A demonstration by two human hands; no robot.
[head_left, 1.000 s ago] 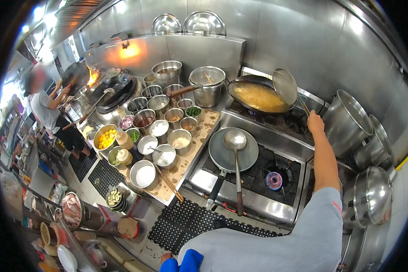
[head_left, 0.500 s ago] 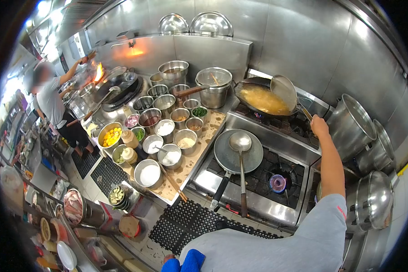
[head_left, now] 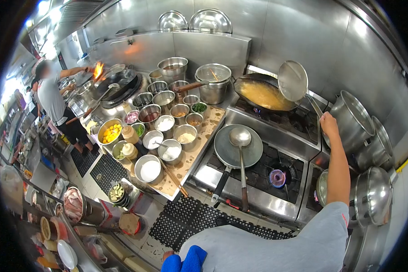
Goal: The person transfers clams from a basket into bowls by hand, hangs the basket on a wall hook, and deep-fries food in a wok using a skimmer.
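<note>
My right hand [head_left: 329, 124] is closed around the handle of a round mesh strainer [head_left: 293, 81]. The strainer is tilted up over the right side of a dark wok [head_left: 264, 79], in which bubbling yellow oil [head_left: 258, 94] shows. Only a bit of my left hand [head_left: 167, 255] appears at the bottom edge, beside a blue cloth [head_left: 192, 259]; its fingers are hidden. In front of me a frying pan [head_left: 224, 149] sits on the stove, with a metal ladle [head_left: 241, 156] resting across it.
A lit burner [head_left: 277, 178] glows right of the pan. Steel bowls of ingredients, such as egg yolks [head_left: 112, 133] and white powder [head_left: 149, 170], crowd the counter at left. Large pots [head_left: 354, 120] stand at right. Farther left, a co-worker [head_left: 52, 97] works near flames [head_left: 98, 70].
My right hand has lifted the strainer up and slightly right, away from the oil, and its mesh now faces me more. The co-worker's raised arm has come down.
</note>
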